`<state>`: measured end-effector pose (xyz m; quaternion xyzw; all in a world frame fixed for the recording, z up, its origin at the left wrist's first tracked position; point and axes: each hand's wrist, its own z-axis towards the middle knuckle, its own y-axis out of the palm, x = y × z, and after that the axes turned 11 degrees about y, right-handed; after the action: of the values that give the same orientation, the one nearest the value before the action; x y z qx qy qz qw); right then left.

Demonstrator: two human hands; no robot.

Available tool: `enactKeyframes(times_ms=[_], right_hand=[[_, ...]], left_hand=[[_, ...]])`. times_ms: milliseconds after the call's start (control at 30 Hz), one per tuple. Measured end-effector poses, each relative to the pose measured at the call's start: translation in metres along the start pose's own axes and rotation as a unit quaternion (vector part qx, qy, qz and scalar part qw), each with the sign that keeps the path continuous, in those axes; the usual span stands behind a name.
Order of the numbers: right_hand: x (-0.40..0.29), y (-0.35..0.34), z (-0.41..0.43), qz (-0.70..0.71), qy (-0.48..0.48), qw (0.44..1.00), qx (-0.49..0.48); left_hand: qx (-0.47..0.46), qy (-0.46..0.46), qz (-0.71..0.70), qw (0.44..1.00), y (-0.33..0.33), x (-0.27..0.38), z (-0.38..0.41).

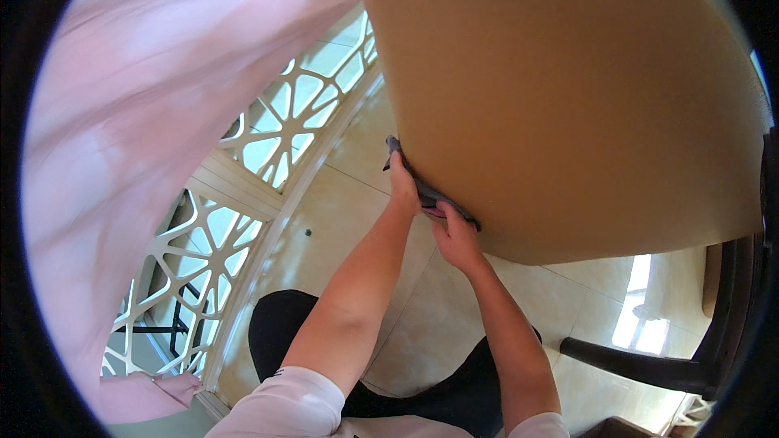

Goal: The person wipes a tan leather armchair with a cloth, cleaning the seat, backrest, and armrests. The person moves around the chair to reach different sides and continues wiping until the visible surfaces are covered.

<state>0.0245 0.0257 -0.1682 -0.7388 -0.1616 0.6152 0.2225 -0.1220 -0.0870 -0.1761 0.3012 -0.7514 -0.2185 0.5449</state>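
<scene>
A dark grey cloth (429,193) with a bit of pink showing lies against the lower edge of a large brown leather-like panel (560,109), perhaps the outer side of a sofa. My left hand (404,184) grips the cloth near its upper end, where a crumpled tip sticks out past the fingers. Lower down and to the right, my right hand (455,238) pinches the cloth's other end, thumb on the near side. Most fingers of both hands are hidden behind or under the cloth. Both forearms reach forward over my bent knees.
A pink curtain (152,103) drapes down the left side. Behind it stands a cream lattice screen (286,115) with glass. Beige tiles (341,207) cover the floor, with a small dark object (308,232) on them. Dark wooden furniture (639,365) with a curved leg stands at right.
</scene>
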Motion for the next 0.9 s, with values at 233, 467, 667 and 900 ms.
enactKeyframes(times_ms=[233,467,667,900], right_hand=[[0.068,0.004,-0.044,-0.006,0.070,0.997,-0.029],[0.086,-0.001,-0.082,0.093,0.165,0.980,-0.060],[0.092,-0.018,-0.083,0.075,0.219,0.973,-0.023],[0.090,-0.015,-0.085,0.066,0.181,0.981,-0.019]], left_hand=[[0.041,-0.035,-0.017,0.998,-0.046,-0.050,0.032],[0.066,-0.050,-0.003,0.997,-0.085,-0.079,0.084],[0.046,-0.076,-0.011,0.996,-0.118,-0.113,0.093],[0.082,-0.198,-0.015,0.977,-0.098,-0.117,0.053]])
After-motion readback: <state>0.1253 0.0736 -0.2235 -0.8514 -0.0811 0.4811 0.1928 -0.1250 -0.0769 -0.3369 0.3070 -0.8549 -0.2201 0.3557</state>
